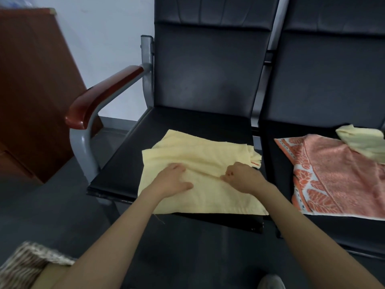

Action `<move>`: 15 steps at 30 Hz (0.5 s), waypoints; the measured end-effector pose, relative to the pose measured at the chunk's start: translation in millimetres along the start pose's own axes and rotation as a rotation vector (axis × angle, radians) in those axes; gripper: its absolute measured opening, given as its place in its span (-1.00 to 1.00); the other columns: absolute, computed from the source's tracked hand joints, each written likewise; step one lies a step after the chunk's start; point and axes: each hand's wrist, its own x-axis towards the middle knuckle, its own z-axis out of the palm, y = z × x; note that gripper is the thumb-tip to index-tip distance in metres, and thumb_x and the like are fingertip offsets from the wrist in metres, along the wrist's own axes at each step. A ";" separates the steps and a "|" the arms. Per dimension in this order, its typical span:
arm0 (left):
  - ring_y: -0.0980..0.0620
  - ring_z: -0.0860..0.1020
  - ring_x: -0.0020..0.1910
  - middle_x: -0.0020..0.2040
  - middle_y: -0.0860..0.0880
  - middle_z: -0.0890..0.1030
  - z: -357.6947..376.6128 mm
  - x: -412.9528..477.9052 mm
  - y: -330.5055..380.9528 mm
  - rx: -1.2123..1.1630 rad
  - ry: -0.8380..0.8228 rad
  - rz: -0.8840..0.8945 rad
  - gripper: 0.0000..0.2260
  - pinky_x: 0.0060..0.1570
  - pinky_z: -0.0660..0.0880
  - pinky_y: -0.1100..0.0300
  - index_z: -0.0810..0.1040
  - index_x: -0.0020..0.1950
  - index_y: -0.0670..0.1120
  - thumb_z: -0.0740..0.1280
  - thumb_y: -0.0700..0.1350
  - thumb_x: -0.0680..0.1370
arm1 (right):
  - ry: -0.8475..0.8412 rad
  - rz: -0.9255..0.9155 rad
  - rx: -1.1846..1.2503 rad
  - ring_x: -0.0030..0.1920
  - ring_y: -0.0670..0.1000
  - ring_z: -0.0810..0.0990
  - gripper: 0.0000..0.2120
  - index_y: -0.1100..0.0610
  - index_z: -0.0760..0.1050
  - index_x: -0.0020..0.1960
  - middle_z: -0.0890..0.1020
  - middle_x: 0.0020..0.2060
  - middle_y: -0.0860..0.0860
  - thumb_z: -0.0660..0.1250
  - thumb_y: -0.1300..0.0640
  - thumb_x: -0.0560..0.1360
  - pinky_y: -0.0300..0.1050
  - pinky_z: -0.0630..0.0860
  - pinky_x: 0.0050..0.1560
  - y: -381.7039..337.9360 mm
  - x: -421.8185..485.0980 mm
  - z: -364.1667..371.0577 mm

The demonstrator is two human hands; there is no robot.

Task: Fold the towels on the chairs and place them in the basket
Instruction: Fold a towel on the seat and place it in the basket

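Head view: noted yellow towel [200,155] partly folded on left chair seat [129,159]. Found left hand [173,180] pressing on it, fingers fairly straight; right hand [241,178] curled, pinching its fold. Observed basket [27,263] on floor, lower left.

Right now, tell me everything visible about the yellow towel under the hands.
Pale yellow terry-looking towel, partly folded, one layer lapped across its middle, frayed right corner. It lies flat on the black chair seat, near edge at the seat's front. Left hand rests on it; right hand pinches the fold.
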 end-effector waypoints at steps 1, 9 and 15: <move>-0.02 0.24 0.44 0.51 0.05 0.16 1.6 -0.8 -0.7 0.037 -0.014 0.026 -0.42 0.40 0.21 0.11 0.24 0.49 -0.05 0.29 0.14 0.54 | -0.036 0.021 -0.001 0.03 0.07 0.55 -0.58 0.17 0.53 0.13 0.56 0.07 0.05 0.11 -0.14 0.60 -0.04 0.47 -0.01 0.0 -1.4 -4.9; -0.03 0.51 0.12 0.19 -0.01 0.53 -12.5 27.5 12.3 -0.054 0.244 0.129 -0.81 0.11 0.43 0.13 0.56 0.16 -0.05 0.28 -0.06 0.58 | 0.321 0.014 0.254 0.05 0.09 0.54 -0.76 0.19 0.55 0.12 0.55 0.09 0.10 0.18 0.11 0.61 0.00 0.51 0.04 14.8 21.6 -21.8; -0.17 0.48 0.18 0.24 -0.16 0.47 -64.6 120.4 15.0 0.204 0.282 0.067 -0.73 0.16 0.43 0.00 0.51 0.29 -0.13 0.15 -0.24 0.62 | 0.241 0.124 0.125 0.11 0.15 0.52 -0.75 0.16 0.49 0.21 0.54 0.16 0.15 0.14 0.21 0.59 -0.03 0.48 0.03 58.4 106.4 -47.2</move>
